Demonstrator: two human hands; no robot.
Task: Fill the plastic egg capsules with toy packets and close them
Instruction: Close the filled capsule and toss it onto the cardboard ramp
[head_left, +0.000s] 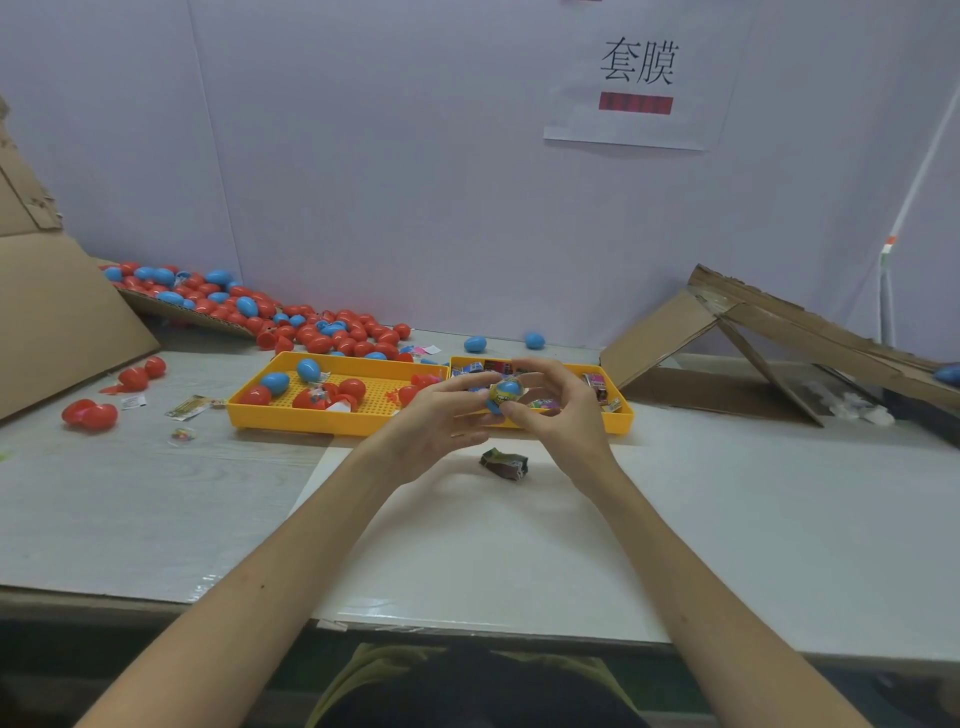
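Observation:
A blue egg capsule (505, 393) with a yellow-green toy packet at its seam sits between both hands, raised above the table in front of the yellow trays. My left hand (436, 422) holds it from the left with curled fingers. My right hand (558, 402) pinches it from the right. A crumpled dark toy packet (504, 463) lies on the white board just below the hands. The left yellow tray (291, 415) holds red and blue capsules. The right yellow tray (621, 415) holds toy packets.
A heap of red and blue capsules (291, 317) spreads at the back left beside a cardboard sheet (57, 312). Two blue eggs (475, 343) lie behind the trays. A folded cardboard ramp (753, 343) stands at the right. Loose red capsules (91, 414) and packets lie left.

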